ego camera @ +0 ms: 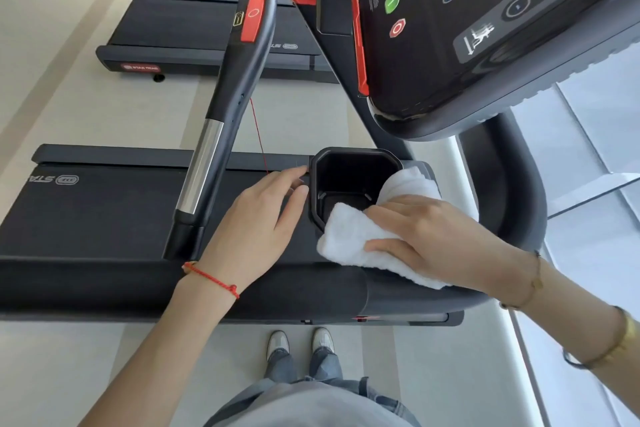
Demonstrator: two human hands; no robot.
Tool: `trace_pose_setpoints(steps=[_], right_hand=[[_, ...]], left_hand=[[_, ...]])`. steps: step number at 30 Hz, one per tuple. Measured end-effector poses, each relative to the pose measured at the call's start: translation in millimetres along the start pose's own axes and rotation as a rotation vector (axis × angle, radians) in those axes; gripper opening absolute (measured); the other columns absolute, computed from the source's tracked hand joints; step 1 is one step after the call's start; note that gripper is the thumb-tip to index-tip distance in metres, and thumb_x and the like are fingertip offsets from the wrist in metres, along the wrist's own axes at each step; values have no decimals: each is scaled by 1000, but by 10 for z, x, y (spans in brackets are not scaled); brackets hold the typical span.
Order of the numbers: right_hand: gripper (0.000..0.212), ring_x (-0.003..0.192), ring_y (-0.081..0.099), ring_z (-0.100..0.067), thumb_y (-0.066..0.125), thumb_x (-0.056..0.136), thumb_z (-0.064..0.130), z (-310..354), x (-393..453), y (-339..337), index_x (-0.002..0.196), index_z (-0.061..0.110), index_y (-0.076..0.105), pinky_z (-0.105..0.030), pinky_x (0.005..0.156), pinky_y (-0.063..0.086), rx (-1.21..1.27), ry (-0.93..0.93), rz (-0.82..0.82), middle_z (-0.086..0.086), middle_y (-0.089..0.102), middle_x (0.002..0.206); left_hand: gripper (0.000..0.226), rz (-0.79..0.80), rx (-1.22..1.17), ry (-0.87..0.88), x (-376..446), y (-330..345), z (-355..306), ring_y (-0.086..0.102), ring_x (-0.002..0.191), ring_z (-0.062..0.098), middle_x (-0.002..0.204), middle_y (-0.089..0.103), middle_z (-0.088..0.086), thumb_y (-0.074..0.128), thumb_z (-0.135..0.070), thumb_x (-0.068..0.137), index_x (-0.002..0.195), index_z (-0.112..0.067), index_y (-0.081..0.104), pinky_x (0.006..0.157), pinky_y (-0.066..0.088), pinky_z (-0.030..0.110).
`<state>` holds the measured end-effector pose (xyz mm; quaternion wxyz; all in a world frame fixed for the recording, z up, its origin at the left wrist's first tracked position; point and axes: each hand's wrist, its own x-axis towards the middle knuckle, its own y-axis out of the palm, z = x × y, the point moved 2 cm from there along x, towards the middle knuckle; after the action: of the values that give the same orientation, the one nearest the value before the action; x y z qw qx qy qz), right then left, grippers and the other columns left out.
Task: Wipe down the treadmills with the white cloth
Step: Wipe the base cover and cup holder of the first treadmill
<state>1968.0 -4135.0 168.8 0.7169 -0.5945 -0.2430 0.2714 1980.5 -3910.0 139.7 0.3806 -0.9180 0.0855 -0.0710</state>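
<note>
I stand beside a black treadmill (90, 218), looking down over its side. A white cloth (349, 239) lies bunched over the near right rim of the black cup holder (349, 180) by the console. My right hand (426, 236) lies on top of the cloth with its fingers spread over it, pressing it against the rim. My left hand (263, 222) rests flat on the treadmill just left of the cup holder, fingertips touching its left edge, holding nothing. Part of the cloth sticks out behind my right hand.
The console panel (485, 21) with its buttons hangs over the upper right. A black and silver handrail (228, 104) with a red pad crosses the middle. A second treadmill (207, 31) stands beyond. Pale floor lies around, and my shoes (301, 345) are below the deck.
</note>
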Motion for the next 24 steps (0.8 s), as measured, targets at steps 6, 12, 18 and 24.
trace_pose_setpoints(steps=[6,12,18,24], right_hand=[[27,39,47,-31,27,99,45,307,305,126,81,29,16,-42,62,46,4,37,-148,1,48,47],[43,70,60,-21,39,98,44,79,-28,45,84,9,61,-23,68,39,45,69,-20,1,63,75],[48,149,12,-10,41,103,31,93,-337,86,144,7,40,-28,118,19,257,284,-81,0,30,156],[68,148,-10,-6,25,103,38,85,-236,245,153,1,-1,-12,116,-5,296,401,-141,-11,-6,161]], left_hand=[[37,-30,-42,-47,7,18,7,55,112,4,127,61,-9,37,-31,103,136,-26,53,93,41,16],[40,-2,-9,-3,-15,-5,-16,57,115,8,123,62,-8,40,-34,101,139,-26,50,99,48,34],[44,10,22,18,-15,15,-39,58,114,9,123,61,-9,41,-38,100,141,-25,48,99,48,36],[49,19,29,21,34,61,-69,56,117,8,125,60,-8,43,-43,97,143,-25,45,100,47,32]])
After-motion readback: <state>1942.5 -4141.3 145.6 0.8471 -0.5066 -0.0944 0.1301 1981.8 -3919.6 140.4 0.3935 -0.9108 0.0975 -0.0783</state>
